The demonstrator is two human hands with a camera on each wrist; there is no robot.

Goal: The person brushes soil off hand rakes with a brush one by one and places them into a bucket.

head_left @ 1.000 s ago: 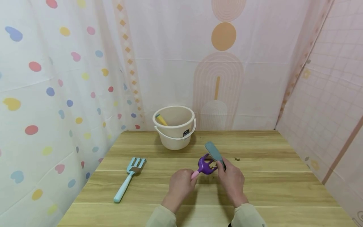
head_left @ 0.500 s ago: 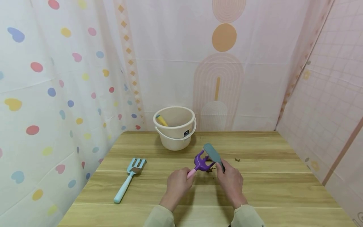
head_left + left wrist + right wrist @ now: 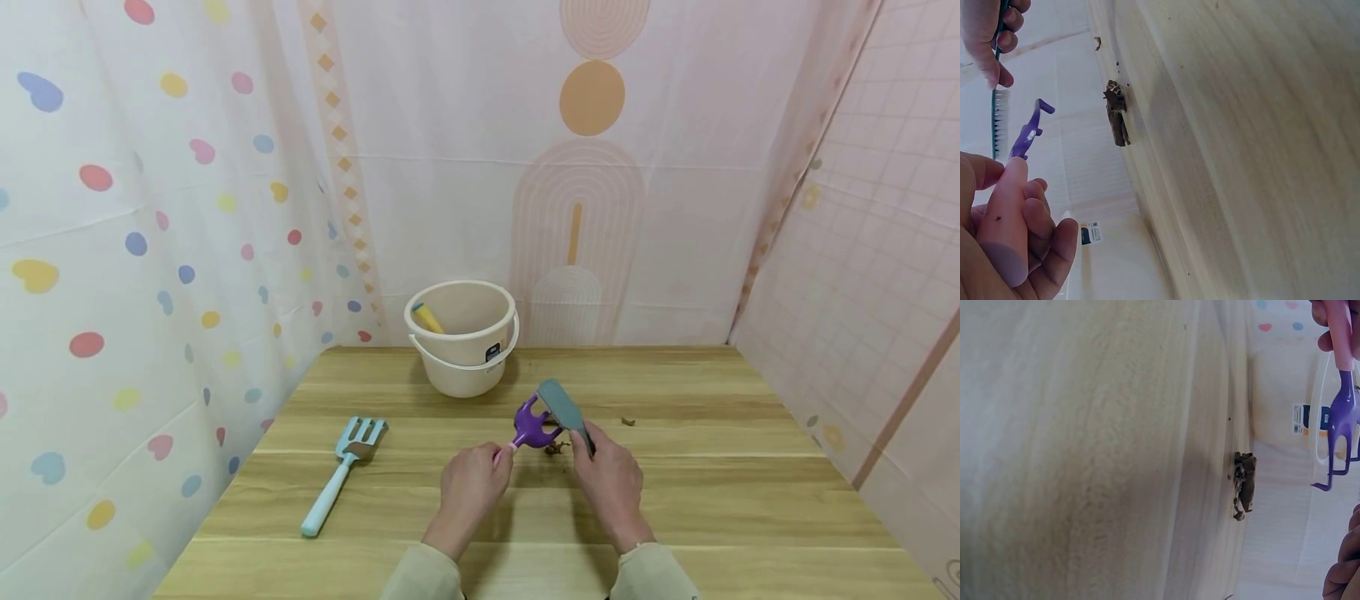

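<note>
My left hand (image 3: 468,492) grips the pink handle of a small purple hand rake (image 3: 530,427), its tines pointing away and to the right. My right hand (image 3: 611,483) holds a brush (image 3: 561,404) with a grey-green back, whose white bristles (image 3: 1001,122) show in the left wrist view. Brush and rake head are close together above the table; in the head view the brush overlaps the tines. Beneath them lies a clump of brown dry debris (image 3: 1116,115), partly hidden by the rake in the head view.
A cream bucket (image 3: 461,362) with a yellow-handled item (image 3: 427,317) inside stands at the back. On the left lies a light-blue garden fork (image 3: 345,471) with a brown patch. One brown scrap (image 3: 627,422) sits right of the brush on the wooden table (image 3: 712,500).
My left hand has shifted slightly left with the rake, and the rake head has turned. More of the brown debris shows on the table. The brush has moved only a little.
</note>
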